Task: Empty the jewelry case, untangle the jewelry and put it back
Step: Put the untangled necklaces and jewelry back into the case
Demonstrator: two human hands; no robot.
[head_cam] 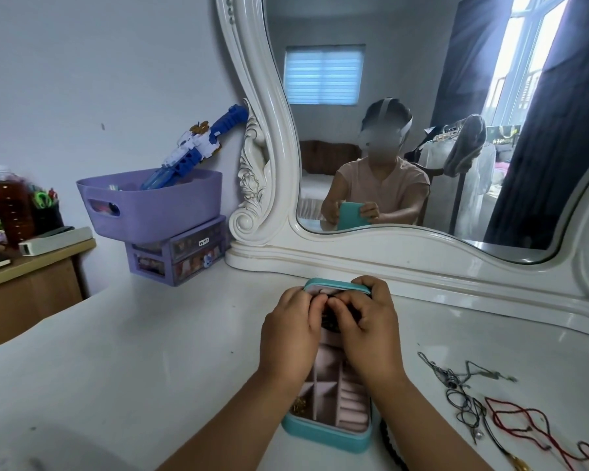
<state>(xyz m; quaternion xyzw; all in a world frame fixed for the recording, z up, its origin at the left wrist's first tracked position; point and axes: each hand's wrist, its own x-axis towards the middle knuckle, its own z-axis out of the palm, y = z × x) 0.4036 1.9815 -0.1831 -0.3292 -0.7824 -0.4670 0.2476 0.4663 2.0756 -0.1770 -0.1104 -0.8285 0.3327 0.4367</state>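
Nearest the camera, a teal jewelry case (327,433) lies open on the white table (150,351), its pink divided tray facing up. A small gold piece (298,406) sits in the near-left compartment; the other visible compartments show only pink lining. A dark braided cord (390,447) lies just beside the case at 3 o'clock.

Further out at 3 o'clock from the case, well apart from it, loose jewelry lies on the table: a red string bracelet (538,430) nearest the edge, a dark cord necklace (466,406) beside it, and a grey chain (470,372) beyond.

Over the far half of the case, both hands work close together. The left hand (291,329) and the right hand (368,326) have fingers curled inward, fingertips meeting and pinching a dark tangle of jewelry (330,321) between them. The tangle is mostly hidden by the fingers; its type cannot be told. The right hand's fingers also reach the raised teal lid (334,285) at 12 o'clock.

Beyond the hands, a white carved mirror (422,130) stands along the table's back. At 10 o'clock, a purple basket (157,205) holding a blue and white toy (198,144) rests on a purple drawer unit (181,256).
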